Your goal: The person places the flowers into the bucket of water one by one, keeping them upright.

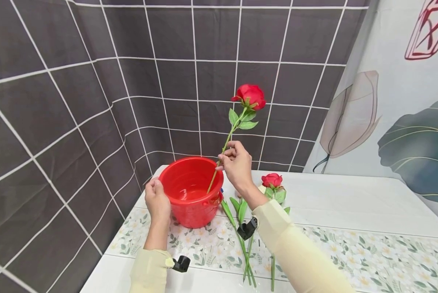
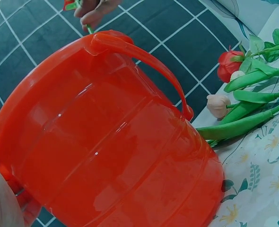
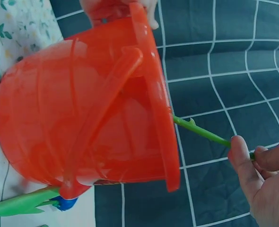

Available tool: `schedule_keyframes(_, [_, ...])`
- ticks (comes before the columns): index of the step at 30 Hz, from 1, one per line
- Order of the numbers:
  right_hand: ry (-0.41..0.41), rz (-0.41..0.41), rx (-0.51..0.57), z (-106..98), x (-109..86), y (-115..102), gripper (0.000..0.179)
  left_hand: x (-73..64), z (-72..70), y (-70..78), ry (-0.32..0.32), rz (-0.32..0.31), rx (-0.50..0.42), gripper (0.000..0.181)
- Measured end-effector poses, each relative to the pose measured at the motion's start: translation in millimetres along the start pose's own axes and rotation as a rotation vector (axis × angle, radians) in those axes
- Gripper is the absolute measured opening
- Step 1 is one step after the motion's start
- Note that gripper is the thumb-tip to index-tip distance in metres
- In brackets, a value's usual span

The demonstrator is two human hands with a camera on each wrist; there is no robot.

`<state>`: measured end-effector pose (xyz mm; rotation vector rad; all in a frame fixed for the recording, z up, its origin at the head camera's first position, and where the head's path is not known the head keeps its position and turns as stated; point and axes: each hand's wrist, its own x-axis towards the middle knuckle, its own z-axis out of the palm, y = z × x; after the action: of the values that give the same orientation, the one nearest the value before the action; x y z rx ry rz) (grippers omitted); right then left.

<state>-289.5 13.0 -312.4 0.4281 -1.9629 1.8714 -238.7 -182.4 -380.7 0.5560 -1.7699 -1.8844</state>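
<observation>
My right hand (image 1: 239, 165) pinches the green stem of a red rose (image 1: 251, 96) between thumb and fingers. The bloom points up, and the stem's lower end reaches down inside a red bucket (image 1: 195, 215). At the bucket's left side, my left hand (image 1: 157, 203) grips the rim. Seen from the right wrist, the stem (image 3: 203, 132) crosses the rim at a slant, and the left hand (image 3: 116, 10) shows at the far side of the bucket. The bucket's handle (image 2: 149, 59) hangs down against its outer wall in the left wrist view.
Right of the bucket lie a second red rose (image 1: 272, 180), a pale pink tulip (image 2: 218, 106) and several green stems (image 1: 246, 260). A blue bloom (image 3: 65, 203) sits close against the bucket. The white table (image 1: 332, 195) carries a floral strip; a dark tiled wall covering (image 1: 219, 36) stands behind.
</observation>
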Motion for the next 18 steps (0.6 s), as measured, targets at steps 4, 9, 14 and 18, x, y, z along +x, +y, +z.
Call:
schedule_keyframes(4, [-0.033, 0.001, -0.017, 3.7, -2.6, 3.0, 0.030, 0.4, 0.5, -0.2, 0.003, 0.002, -0.005, 0.041])
schedule_keyframes(9, [-0.060, 0.008, -0.023, 9.7, -4.8, 7.9, 0.029, 1.1, 0.6, -1.8, 0.006, 0.001, -0.008, 0.040])
schedule_keyframes(14, [-0.071, 0.006, -0.008, 13.9, -7.3, 11.7, 0.029, 1.4, 0.2, -2.7, 0.001, -0.002, -0.006, 0.040])
schedule_keyframes(18, [-0.077, 0.000, -0.010, 16.6, -9.0, 12.5, 0.029, 1.3, -0.2, -3.0, -0.003, -0.002, -0.002, 0.040])
